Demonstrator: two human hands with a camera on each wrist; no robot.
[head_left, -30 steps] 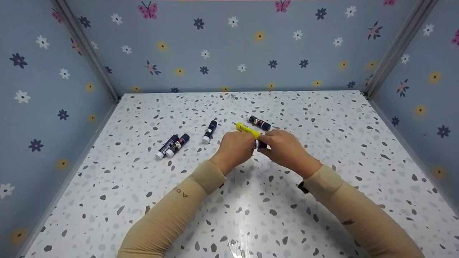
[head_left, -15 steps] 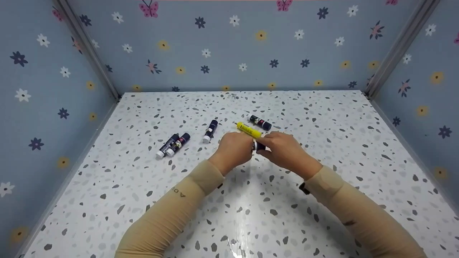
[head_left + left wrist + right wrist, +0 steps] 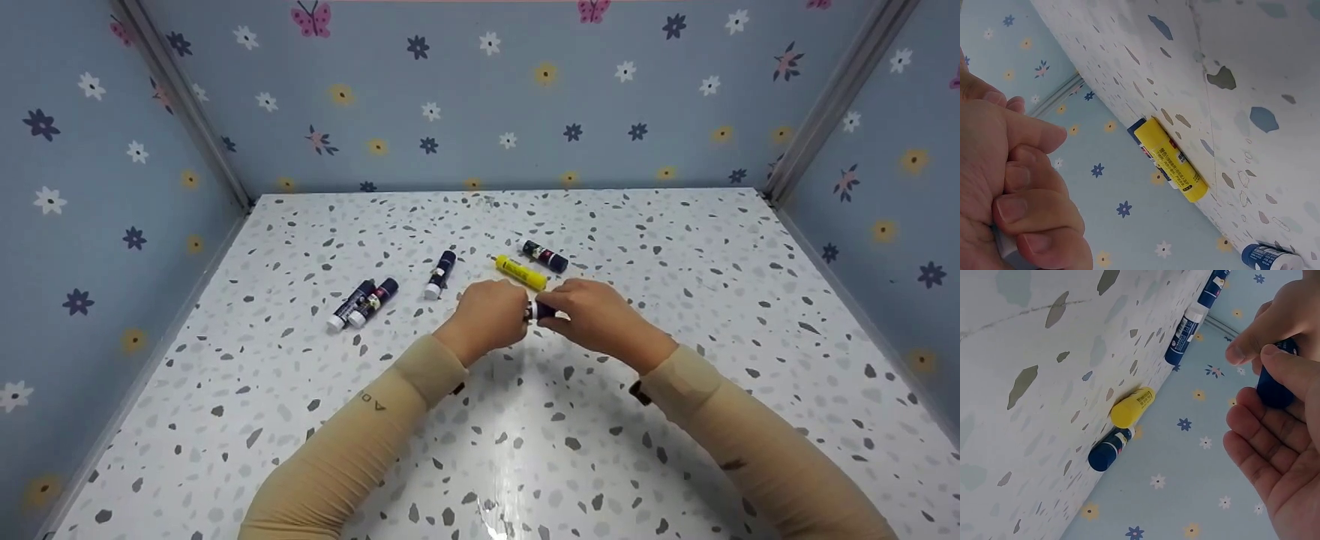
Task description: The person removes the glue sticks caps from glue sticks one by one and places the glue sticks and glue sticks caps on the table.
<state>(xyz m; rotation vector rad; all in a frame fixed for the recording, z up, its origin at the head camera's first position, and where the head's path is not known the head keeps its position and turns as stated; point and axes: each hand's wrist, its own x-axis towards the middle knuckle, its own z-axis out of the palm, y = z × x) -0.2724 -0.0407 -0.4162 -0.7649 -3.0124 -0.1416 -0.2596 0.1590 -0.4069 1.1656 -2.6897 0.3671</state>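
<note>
A dark blue glue stick (image 3: pixel 543 310) is held between my two hands above the table. My left hand (image 3: pixel 487 315) grips its left end, with the fingers curled; that end is mostly hidden in the head view. Thumb and fingers of my right hand (image 3: pixel 600 319) pinch the dark blue right end, and a white band shows between the hands. In the right wrist view the blue end (image 3: pixel 1275 388) sits between thumb and fingers. Just beyond the hands lies a yellow glue stick (image 3: pixel 520 273), and behind it another dark blue glue stick (image 3: pixel 544 256).
Left of the hands, a blue glue stick with a white end (image 3: pixel 440 275) lies on the speckled table (image 3: pixel 375 465). Two more glue sticks, one nearer (image 3: pixel 373 303) and one beside it (image 3: pixel 350 305), lie further left. Flower-patterned walls (image 3: pixel 480 97) enclose the table's back and sides.
Both hands have drawn slightly towards me with the glue stick, and the yellow one behind them now shows along its full length. The glue sticks on the table stay put.
</note>
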